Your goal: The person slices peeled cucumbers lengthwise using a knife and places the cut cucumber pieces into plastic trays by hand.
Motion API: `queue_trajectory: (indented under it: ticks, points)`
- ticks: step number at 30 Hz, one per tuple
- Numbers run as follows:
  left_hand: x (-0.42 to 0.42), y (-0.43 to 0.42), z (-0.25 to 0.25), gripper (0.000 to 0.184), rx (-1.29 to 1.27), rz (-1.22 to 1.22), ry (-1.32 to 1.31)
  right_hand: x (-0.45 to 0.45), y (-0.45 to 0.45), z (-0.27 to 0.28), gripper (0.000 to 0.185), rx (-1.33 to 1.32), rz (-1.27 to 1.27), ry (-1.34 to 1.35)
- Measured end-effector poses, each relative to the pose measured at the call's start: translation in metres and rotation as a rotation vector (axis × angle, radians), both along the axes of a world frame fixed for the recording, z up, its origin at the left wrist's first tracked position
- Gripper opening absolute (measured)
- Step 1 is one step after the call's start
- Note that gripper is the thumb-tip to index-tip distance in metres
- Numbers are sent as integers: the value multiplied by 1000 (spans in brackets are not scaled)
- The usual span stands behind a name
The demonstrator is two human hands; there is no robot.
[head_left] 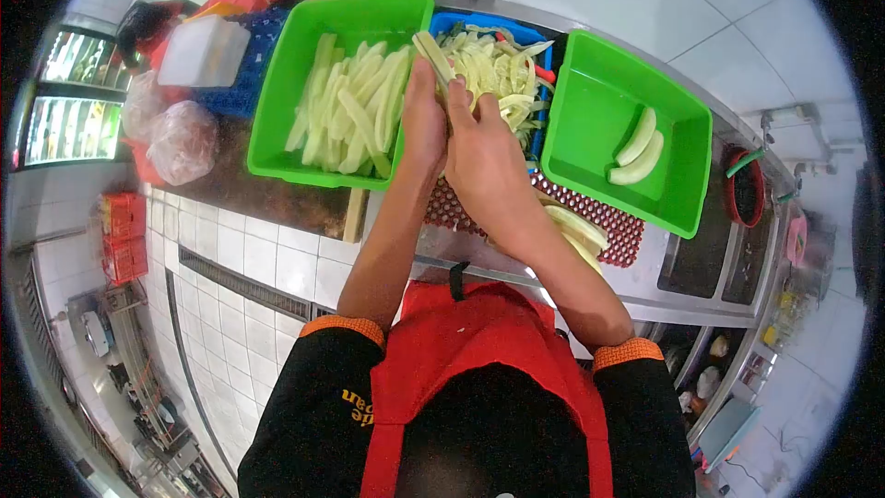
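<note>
Both of my hands meet above the crate and tub. My left hand [423, 120] is closed round a long pale-green cucumber piece [430, 53], which points up and away from me. Pressed close beside it, my right hand [489, 152] has its fingers curled at the piece. A thin greyish edge shows there, but the tool, if any, is mostly hidden. Under and behind my hands, a blue crate [546, 115] holds pale peels and scraps [489, 65]. To the left, a green tub [267, 143] contains many long pale-green strips [355, 115].
A second green tub [590, 74] on the right holds two peeled, curved pieces [638, 157]. More pale pieces [576, 232] lie by my right forearm on a red perforated mat [619, 235]. Plastic bags [182, 143] and a white container [205, 51] stand at left.
</note>
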State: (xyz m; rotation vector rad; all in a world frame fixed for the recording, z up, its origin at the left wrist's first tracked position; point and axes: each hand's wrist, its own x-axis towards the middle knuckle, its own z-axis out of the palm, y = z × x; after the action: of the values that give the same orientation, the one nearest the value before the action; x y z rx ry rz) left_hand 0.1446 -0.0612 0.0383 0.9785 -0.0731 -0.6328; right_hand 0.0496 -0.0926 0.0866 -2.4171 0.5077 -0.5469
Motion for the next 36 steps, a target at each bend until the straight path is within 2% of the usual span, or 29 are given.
queue_trajectory:
  ticks: [4, 6, 8, 11, 17, 22, 30, 33, 36]
  points:
    - [-1, 2, 1, 47, -3, -25, -51, 1, 2, 6, 51, -5, -4, 106]
    - [-1, 0, 4, 37, -1, 16, -44, 0, 4, 5, 48, -25, -2, 137]
    - [1, 2, 1, 40, 17, 20, -35, -2, 6, 2, 50, -90, -36, 188]
    - [5, 3, -4, 43, 49, 31, -44, -9, 7, 2, 54, 10, -34, 199]
    - [6, -2, -13, 39, 67, 38, -26, -17, 9, 2, 55, 1, -61, 280]
    - [8, -1, -15, 38, 128, 23, -38, -31, 12, -2, 55, -5, -57, 234]
    - [-1, 0, 7, 42, 54, -26, 29, -24, -17, 24, 50, 4, -100, 105]
    - [-4, -1, 9, 42, -44, -27, -5, -14, -28, 24, 49, -29, -100, 53]
    - [-6, 2, 13, 40, -23, -23, -71, -9, -30, 23, 46, -42, -97, 46]
